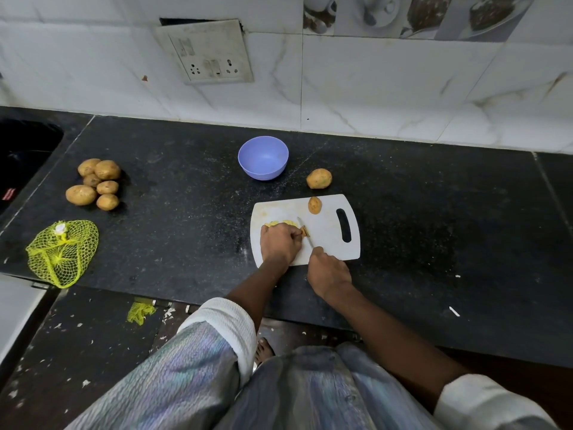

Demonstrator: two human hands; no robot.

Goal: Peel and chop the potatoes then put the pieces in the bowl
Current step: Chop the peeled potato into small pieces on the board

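Observation:
On the white cutting board (328, 243) my left hand (279, 243) holds down a pale yellow potato piece (280, 223), mostly hidden under my fingers. My right hand (328, 274) grips a knife (305, 232) whose blade lies against the piece's right end. A small potato piece with skin (314, 205) sits at the board's far edge. One whole potato (319, 178) lies just beyond the board. The purple bowl (263, 157) stands behind the board, with nothing visible inside.
Several whole potatoes (94, 184) are piled at the left of the black counter (173, 197). A yellow net bag (62, 251) lies near the counter's front left edge. A dark sink (21, 156) is at far left. The tiled wall carries a switch socket (207, 52).

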